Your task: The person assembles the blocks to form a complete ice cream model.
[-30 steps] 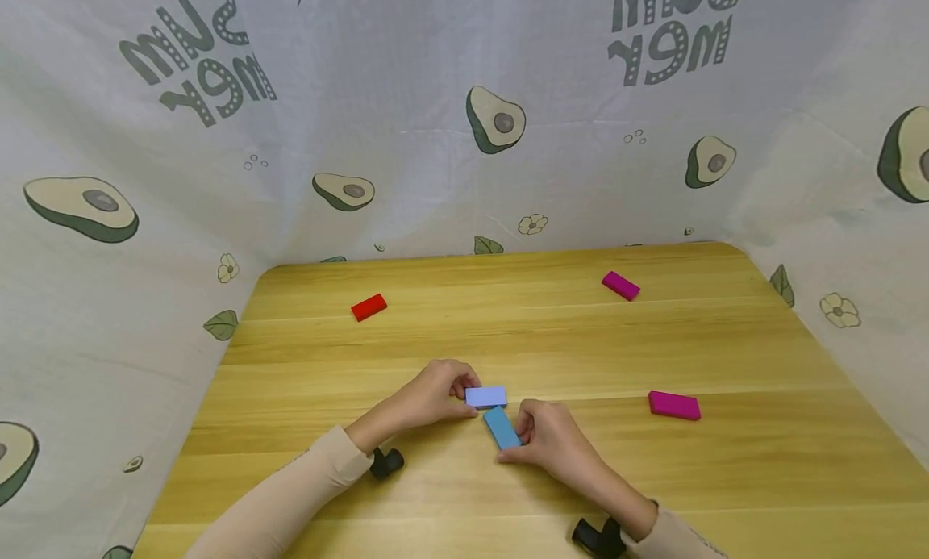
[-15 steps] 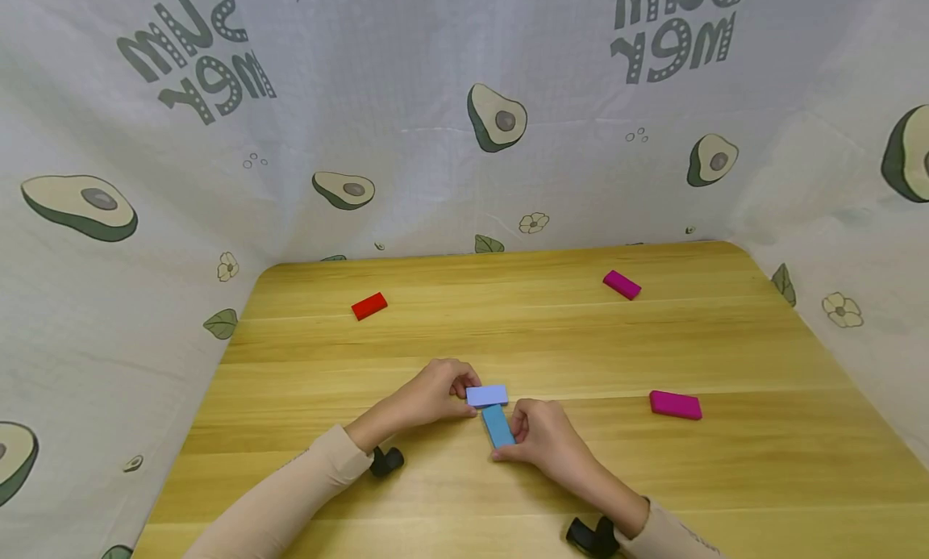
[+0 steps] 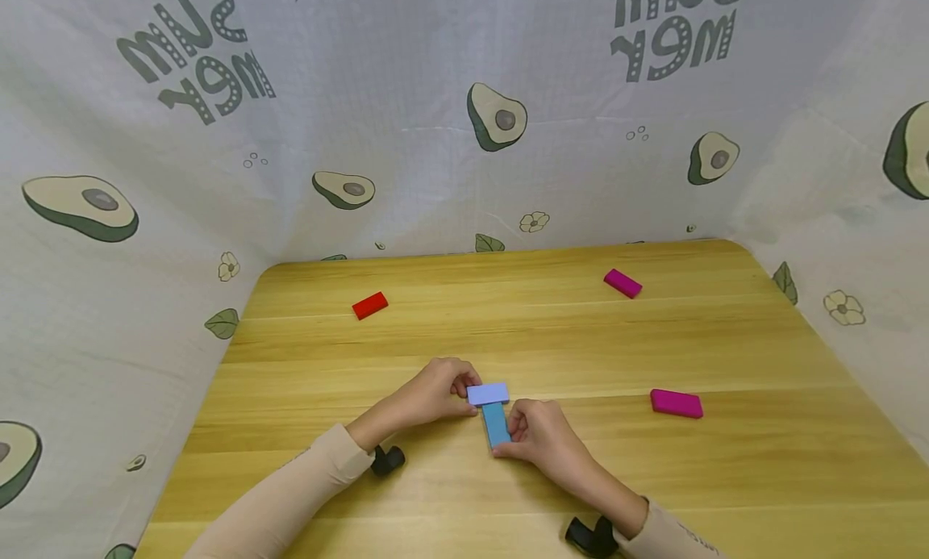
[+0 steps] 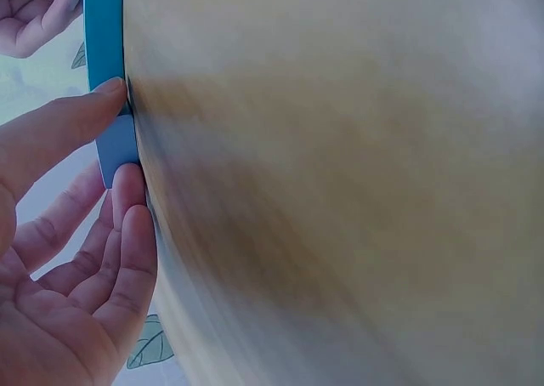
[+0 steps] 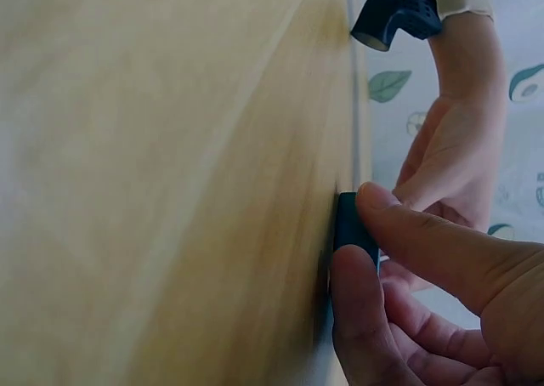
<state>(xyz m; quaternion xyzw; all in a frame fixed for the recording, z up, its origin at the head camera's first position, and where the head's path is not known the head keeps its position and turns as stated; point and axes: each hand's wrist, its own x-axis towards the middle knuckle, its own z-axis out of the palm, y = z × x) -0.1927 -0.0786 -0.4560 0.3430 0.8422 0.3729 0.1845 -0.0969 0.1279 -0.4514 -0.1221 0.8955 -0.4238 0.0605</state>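
Observation:
A lavender block point(image 3: 488, 394) lies crosswise on the wooden table, and my left hand point(image 3: 441, 391) pinches its left end between thumb and fingers. Below it a blue block point(image 3: 497, 425) points toward me, its far end right at the lavender block's near long side, so the pair forms a T. My right hand point(image 3: 544, 436) grips the blue block near its close end. In the left wrist view the left thumb lies by the joint of the blue block point(image 4: 104, 37) and the lavender block point(image 4: 117, 144). The right wrist view shows thumb and finger on the blue block's end point(image 5: 347, 224).
On the table point(image 3: 435, 502) a red block point(image 3: 370, 306) lies at the back left. One magenta block point(image 3: 622, 283) is at the back right, another magenta block point(image 3: 676, 403) right of my right hand. An avocado-print cloth point(image 3: 406, 75) hangs behind and at both sides.
My right hand has turned the blue block from a slant to nearly straight, its near end swinging left, against the lavender block. The left hand stays put, the lavender block tilting slightly.

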